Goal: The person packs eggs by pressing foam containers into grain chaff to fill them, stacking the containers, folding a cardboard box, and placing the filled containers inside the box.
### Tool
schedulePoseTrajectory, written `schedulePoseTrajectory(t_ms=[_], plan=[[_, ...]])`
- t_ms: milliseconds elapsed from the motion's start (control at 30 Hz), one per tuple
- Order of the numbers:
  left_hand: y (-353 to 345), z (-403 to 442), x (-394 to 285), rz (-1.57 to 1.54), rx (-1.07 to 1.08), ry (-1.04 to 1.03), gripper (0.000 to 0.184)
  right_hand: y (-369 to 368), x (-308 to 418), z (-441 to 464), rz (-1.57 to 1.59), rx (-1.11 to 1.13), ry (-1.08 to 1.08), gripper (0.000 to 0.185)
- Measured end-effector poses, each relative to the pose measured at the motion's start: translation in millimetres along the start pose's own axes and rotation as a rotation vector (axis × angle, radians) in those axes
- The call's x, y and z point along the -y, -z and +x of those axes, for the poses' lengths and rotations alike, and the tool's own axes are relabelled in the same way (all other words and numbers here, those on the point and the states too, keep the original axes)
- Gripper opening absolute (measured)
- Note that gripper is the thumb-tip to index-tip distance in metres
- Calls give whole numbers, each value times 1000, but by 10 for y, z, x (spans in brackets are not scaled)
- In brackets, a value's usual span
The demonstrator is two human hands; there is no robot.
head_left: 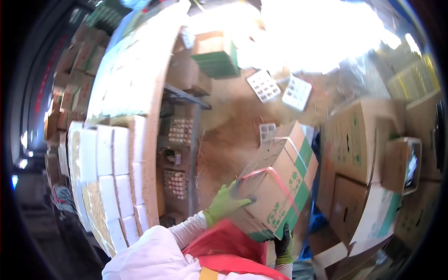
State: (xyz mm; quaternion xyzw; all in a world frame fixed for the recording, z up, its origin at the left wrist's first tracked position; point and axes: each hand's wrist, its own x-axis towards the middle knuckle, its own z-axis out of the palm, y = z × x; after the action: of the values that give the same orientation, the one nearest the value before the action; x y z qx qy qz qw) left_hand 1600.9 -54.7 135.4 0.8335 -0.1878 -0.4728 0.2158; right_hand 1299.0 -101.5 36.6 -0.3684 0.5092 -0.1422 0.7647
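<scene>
A strapped bundle of flattened cardboard boxes (280, 179), brown with green printing, leans at a tilt in front of my body. A pink strap and a white strap run around it. My left hand (227, 204), in a green glove, presses against the bundle's left end with its fingers stretched along it. At the lower right corner, my right hand (283, 246), in a green glove with dark fingers, grips the bundle; part of that hand is hidden.
Egg trays (180, 130) fill shelves under a long table (151, 186) at left. White stacked blocks (106, 161) stand beside it. White trays (297, 92) lie on the floor (219, 126) ahead. Large cartons (347, 140) line the right; a green-brown box stack (215, 53) stands at back.
</scene>
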Motion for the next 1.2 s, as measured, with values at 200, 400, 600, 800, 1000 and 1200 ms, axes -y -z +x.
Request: schedulePoseTrajectory(t_ms=[200,400,600,800,1000,1200], plan=[[869,-632,163,-409,-464,-333,98,-872,1384,750,-266,151,291,35],[1676,-427,185,-1053,-778,-612,87,-2678,3036,1793,-221,604,435,55],[2659,592,-314,-1545,-1014,-491,39,-4718,3758,2599,-200,420,643,43],[2844,2551,-344,-2060,-552,-634,30,-5263,2751,2879,-350,518,672,68],[3381,1748,-267,-1368,-213,-564,30,-5920,3426,3361,-165,514,331,61],[5627,1230,672,-394,-1706,-285,44,-6542,4188,4537,-427,616,503,37]])
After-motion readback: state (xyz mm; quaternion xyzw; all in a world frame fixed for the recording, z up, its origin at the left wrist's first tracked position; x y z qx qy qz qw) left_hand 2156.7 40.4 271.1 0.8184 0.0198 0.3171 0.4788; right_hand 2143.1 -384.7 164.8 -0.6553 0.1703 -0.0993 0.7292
